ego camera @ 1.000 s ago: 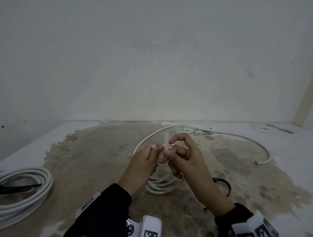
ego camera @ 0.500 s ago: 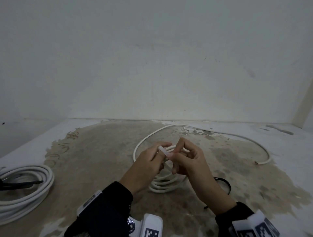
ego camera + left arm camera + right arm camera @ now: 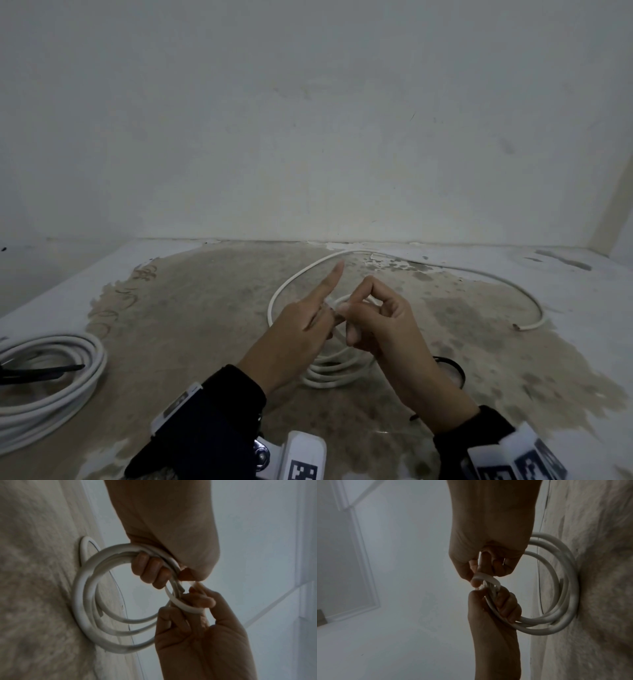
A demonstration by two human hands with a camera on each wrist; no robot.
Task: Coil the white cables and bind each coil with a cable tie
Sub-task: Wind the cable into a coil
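A small coil of white cable (image 3: 337, 375) hangs from my left hand (image 3: 305, 325) over the stained table (image 3: 191, 308). In the left wrist view three curled fingers (image 3: 150, 568) grip the bundled strands (image 3: 85, 601); the index finger points straight out. A white cable tie (image 3: 181, 605) loops round the strands beside that grip. My right hand (image 3: 356, 308) pinches the tie (image 3: 486, 578) between thumb and fingers. The tie's head is hidden between the fingers. The cable's free tail (image 3: 479, 277) curves away over the table to a cut end (image 3: 519, 328).
A larger white coil (image 3: 58, 387) lies at the table's left edge with a black tie (image 3: 44, 371) across it. A black cable tie (image 3: 454, 368) lies on the table behind my right wrist. A bare wall (image 3: 308, 137) closes the back.
The tie stood upright between my fingertips a second ago; it now bends round the coil's strands. My left index finger has straightened out, and both hands sit slightly lower.
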